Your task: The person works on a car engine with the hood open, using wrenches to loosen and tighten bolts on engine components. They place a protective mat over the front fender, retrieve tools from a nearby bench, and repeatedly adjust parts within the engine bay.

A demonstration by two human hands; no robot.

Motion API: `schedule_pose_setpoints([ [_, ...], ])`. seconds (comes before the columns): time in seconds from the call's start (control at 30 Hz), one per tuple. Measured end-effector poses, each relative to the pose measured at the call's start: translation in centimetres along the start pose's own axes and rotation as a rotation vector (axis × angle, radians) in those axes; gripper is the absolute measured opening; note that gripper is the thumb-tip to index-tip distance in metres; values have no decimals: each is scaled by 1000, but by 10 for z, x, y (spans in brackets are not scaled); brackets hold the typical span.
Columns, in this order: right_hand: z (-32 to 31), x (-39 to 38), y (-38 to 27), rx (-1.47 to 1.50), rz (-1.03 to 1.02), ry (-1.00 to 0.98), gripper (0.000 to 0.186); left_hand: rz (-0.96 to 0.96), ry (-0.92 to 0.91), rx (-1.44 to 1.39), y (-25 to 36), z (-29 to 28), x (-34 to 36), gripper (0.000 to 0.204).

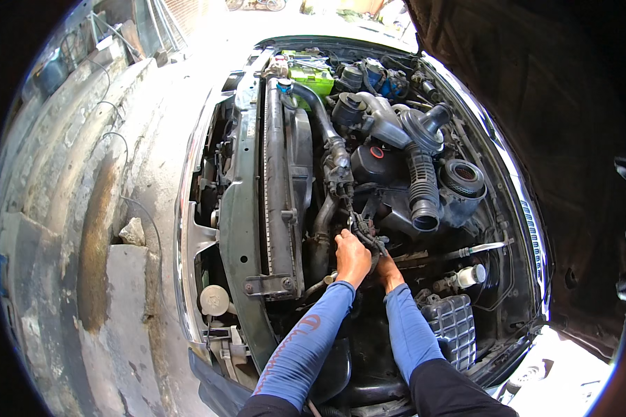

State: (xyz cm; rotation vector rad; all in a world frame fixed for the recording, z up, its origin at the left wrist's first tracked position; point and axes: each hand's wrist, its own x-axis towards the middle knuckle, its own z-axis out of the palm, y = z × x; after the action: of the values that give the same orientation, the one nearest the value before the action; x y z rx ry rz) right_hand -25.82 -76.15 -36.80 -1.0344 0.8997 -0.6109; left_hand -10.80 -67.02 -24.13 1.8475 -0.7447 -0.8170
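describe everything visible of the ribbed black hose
The ribbed black hose looks like flexible rubber or plastic: a thick tube with close ridges and a smoother collar at its lower end. That end is an open round mouth, nothing fitted to it. It runs roughly down the picture, its top meeting the grey round housing. A round filter-like part lies to its right, a black cover with a red ring to its left. Neither left hand nor right hand touches it.
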Motion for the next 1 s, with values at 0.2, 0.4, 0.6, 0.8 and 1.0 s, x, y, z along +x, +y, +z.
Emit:
schedule_pose_setpoints([
  [0.2,34,-1,-6,-55,-130,-113,30,-10,30,28,-13,-7,2,43],
  [0.4,-1,12,-1,-194,-77,-52,27,35,-6,73,-4,-2,2,44],
  [0.6,-14,20,23,13,113,-26,35,5,-50,168,3,-12,6,47],
  [0.8,4,13,25,121,51,-101,35,34,-14,332,-2,-17,5,38],
  [1.0,-16,15,11,-88,7,-40,30,60,-16,306,9,-8,-2,53],
])
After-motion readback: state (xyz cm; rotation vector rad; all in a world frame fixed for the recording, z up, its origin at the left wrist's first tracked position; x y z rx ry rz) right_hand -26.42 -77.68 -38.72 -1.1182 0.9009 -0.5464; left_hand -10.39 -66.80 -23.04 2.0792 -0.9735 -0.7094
